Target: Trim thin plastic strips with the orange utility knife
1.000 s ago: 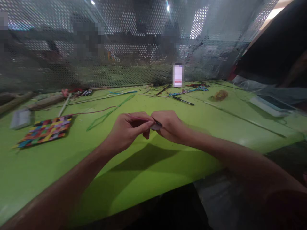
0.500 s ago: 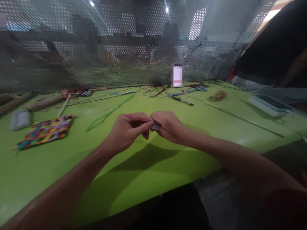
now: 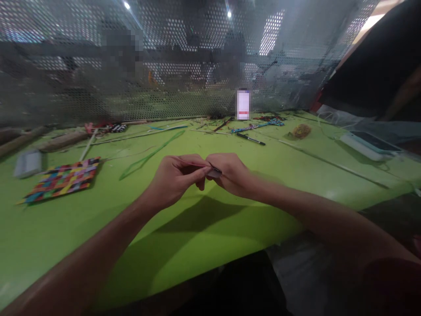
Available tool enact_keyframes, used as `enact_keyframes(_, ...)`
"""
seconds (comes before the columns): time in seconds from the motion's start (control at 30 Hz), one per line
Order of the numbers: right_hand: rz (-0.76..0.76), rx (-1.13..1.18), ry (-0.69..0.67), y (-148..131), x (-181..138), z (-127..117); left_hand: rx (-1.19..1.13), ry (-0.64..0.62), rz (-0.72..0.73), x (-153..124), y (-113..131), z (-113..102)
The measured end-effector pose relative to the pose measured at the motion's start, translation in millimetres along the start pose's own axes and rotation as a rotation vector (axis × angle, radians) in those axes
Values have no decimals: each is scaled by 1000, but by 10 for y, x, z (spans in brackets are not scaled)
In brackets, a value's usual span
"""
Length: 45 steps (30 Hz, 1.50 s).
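Observation:
My left hand (image 3: 176,182) and my right hand (image 3: 232,173) meet above the middle of the green table (image 3: 184,263). A thin pinkish strip (image 3: 190,163) runs across my left hand, pinched between thumb and fingers. In my closed right hand is a small flat greyish piece with a dark edge (image 3: 215,172), perhaps a blade. Its kind is unclear, as the fingers hide most of it. The left thumb tip touches or nearly touches this piece.
A colourful woven mat (image 3: 66,180) lies left, near a white box (image 3: 28,164). Behind are a green strip (image 3: 151,155), a black pen (image 3: 251,139), a blue-patterned braid (image 3: 256,126) and an upright phone (image 3: 243,104). A device with a cable (image 3: 371,145) lies right. Perforated metal (image 3: 197,96) borders the back.
Both hands stay in nearly the same place and keep their grips. The view has shifted very slightly; nothing else has visibly moved.

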State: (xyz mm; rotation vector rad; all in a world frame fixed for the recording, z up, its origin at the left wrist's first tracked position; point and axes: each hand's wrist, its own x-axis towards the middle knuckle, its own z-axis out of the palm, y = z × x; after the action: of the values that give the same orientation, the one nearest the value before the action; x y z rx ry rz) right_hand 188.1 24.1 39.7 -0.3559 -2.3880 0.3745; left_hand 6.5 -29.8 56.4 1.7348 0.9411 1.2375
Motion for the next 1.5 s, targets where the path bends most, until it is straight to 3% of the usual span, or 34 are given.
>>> enact_keyframes(1.5,69,-66,30,12,-23,92,50,-29,-28,-7,61,-17)
